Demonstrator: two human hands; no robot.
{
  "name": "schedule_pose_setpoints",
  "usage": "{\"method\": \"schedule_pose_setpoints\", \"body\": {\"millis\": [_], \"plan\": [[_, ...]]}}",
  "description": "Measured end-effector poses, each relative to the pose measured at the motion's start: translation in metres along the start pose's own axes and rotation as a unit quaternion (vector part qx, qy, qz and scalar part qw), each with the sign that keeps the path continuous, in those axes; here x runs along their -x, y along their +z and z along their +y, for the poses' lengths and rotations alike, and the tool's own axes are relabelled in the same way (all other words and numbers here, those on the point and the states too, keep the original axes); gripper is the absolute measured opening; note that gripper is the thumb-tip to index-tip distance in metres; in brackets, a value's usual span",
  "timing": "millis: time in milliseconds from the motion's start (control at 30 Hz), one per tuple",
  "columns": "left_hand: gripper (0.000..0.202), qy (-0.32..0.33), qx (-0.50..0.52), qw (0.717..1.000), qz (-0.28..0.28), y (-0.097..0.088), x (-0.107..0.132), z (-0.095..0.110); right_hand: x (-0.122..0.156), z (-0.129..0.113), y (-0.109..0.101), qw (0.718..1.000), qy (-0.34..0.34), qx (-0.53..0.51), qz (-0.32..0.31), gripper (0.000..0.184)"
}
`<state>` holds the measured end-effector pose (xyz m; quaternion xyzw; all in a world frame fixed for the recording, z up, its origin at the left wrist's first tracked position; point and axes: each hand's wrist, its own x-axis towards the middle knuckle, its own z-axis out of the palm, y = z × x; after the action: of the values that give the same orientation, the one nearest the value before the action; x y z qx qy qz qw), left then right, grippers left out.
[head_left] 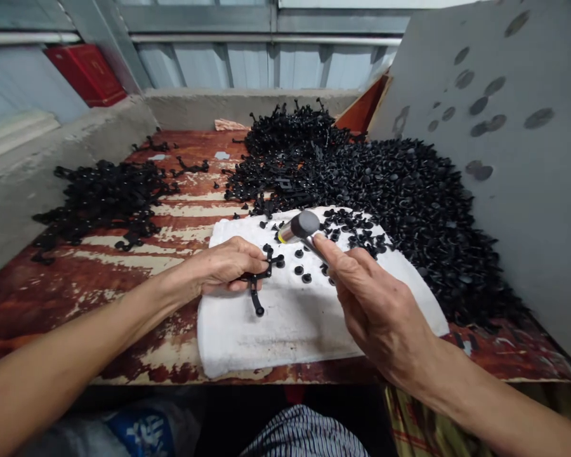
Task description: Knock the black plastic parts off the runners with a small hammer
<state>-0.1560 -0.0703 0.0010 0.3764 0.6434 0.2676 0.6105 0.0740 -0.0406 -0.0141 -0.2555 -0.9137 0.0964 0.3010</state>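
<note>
Down at the bottom edge, closest to the lens, there's striped fabric (304,435) on the person's lap, and both forearms reach up from there. Left hand (223,266) is curled down on a black plastic sprue with round caps on its branches (262,279), pinning it flat to the folded white towel (285,330). Its long stem runs roughly toward and away from the person, one capped end pointing back at them, with a short cross arm going right. Right hand (375,311) is clenched round the handle of a small mallet with a rounded grey head (301,226); that head hovers just above the sprue, tilted up and left. A few loose black round caps (304,274) sit on the towel between the two hands.

The towel's front half is bare. A huge heap of black caps (409,203) crowds its right and back edges, a smaller pile of black sprue frames (105,200) lies well off left on the worn red-and-white tabletop (124,260), and a grey board (514,158) walls the right side.
</note>
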Motion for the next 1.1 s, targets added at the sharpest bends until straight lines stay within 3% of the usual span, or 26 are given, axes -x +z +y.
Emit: {"method": "schedule_pose_setpoints", "body": {"millis": [167,333,467,633,733,833,933,1100], "plan": [[0.019,-0.005,-0.008,1.0,0.017,0.001,-0.002,-0.002,-0.002,0.002,0.003,0.997,-0.003,0.029,-0.072,0.059],[0.022,0.002,-0.03,1.0,-0.01,-0.003,-0.004,-0.007,-0.005,-0.005,-0.007,0.999,0.011,-0.034,0.023,0.06],[0.015,-0.002,-0.027,0.999,0.021,-0.001,-0.004,-0.007,-0.005,-0.002,-0.003,0.995,0.003,0.02,-0.101,0.062],[0.019,-0.007,-0.031,0.999,0.013,0.0,-0.005,-0.009,-0.003,0.0,0.002,0.999,0.018,-0.022,-0.033,0.06],[0.019,0.006,-0.028,1.0,0.007,0.0,-0.006,-0.011,0.0,0.0,0.003,0.996,-0.007,0.011,-0.093,0.063],[0.022,0.009,-0.039,0.999,0.007,0.0,-0.004,-0.011,-0.002,0.001,0.003,0.995,0.008,0.018,-0.101,0.063],[0.022,0.03,-0.059,0.998,0.005,0.001,0.0,-0.008,-0.011,0.003,0.0,0.991,0.043,0.017,-0.128,0.05],[0.023,0.099,-0.147,0.983,-0.045,0.012,0.009,0.0,-0.037,0.004,-0.003,0.98,0.105,-0.137,-0.095,0.014]]}}
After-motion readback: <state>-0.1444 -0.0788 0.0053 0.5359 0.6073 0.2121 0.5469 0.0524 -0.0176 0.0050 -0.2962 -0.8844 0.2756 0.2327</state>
